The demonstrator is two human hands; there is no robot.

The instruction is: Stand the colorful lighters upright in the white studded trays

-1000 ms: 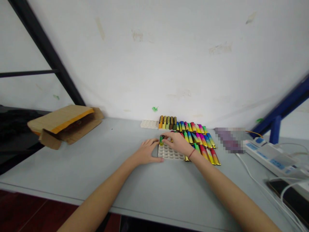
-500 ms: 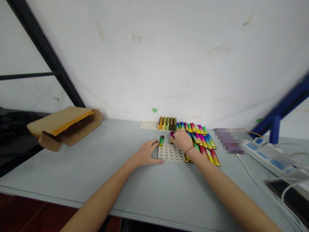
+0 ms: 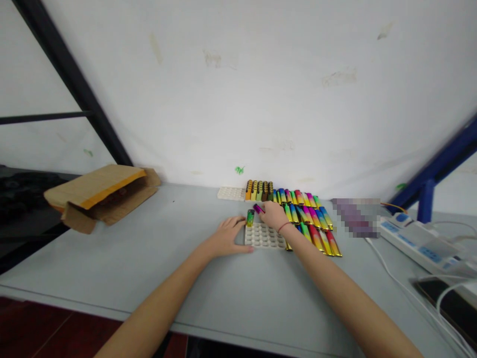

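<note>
My left hand (image 3: 225, 238) lies spread at the left side of a white tray (image 3: 261, 241) with rows of round hollows. Its thumb is by the tray's front left corner and its fingers by the back left one. A green and yellow tube (image 3: 250, 218) with a dark top stands upright in the back left corner of the tray. Between the fingertips of my right hand (image 3: 274, 215) is a shiny purple tube (image 3: 258, 209), tilted above the tray's back edge. Rows of glossy, many-coloured tubes (image 3: 316, 236) lie to the right, some behind my right hand and forearm.
Near the wall, upright tubes (image 3: 259, 190) fill part of a second white tray (image 3: 231, 193). An opened cardboard box (image 3: 108, 191) lies at the left. On the right are a blurred-out item (image 3: 354, 216), a power strip (image 3: 421, 243), white cables and a dark phone-like device (image 3: 447, 303).
My right hand has moved left from the rows of tubes, carrying the purple tube towards the upright green one. My left hand has stayed by the tray.
</note>
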